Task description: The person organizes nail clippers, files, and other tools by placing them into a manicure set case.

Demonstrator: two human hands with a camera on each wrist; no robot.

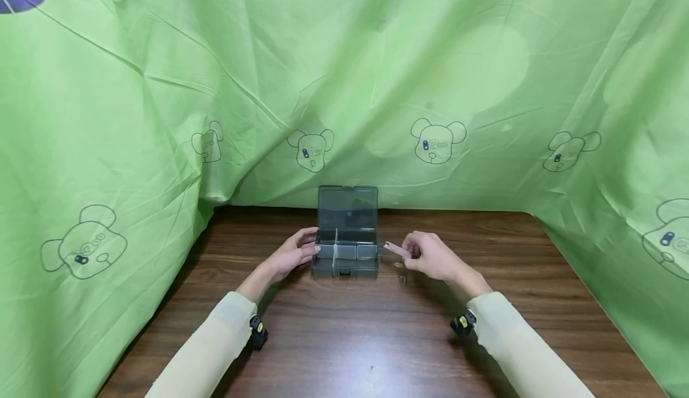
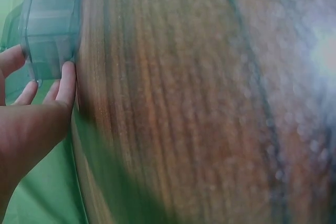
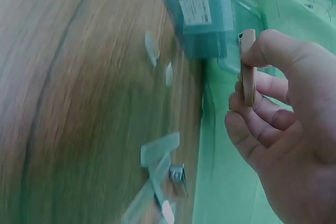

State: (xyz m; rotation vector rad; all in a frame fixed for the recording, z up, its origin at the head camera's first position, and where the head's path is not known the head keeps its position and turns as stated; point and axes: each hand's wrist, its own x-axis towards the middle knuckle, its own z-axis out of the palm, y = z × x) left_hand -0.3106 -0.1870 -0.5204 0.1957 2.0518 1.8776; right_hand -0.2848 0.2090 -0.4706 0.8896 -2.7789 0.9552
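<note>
A dark translucent compartment box (image 1: 345,270) stands on the table with its lid (image 1: 347,207) raised and pale dividers inside. My left hand (image 1: 290,255) is at the box's left side, fingertips touching its wall, thumb tip at the rim. In the left wrist view, the left hand's fingers (image 2: 67,85) lie spread against the clear side. To the right of the box, my right hand (image 1: 435,257) pinches a slim pinkish stick (image 1: 396,249) with a metal-looking end, its kind unclear. The right wrist view has this stick (image 3: 248,69) between thumb and fingers, above the table.
Small pale pieces (image 3: 151,50) lie on the wooden table (image 1: 344,326) right of the box. Farther off in the right wrist view are flat whitish strips (image 3: 160,149) and a small metallic piece (image 3: 177,174). A green curtain (image 1: 344,87) hangs behind and along both sides.
</note>
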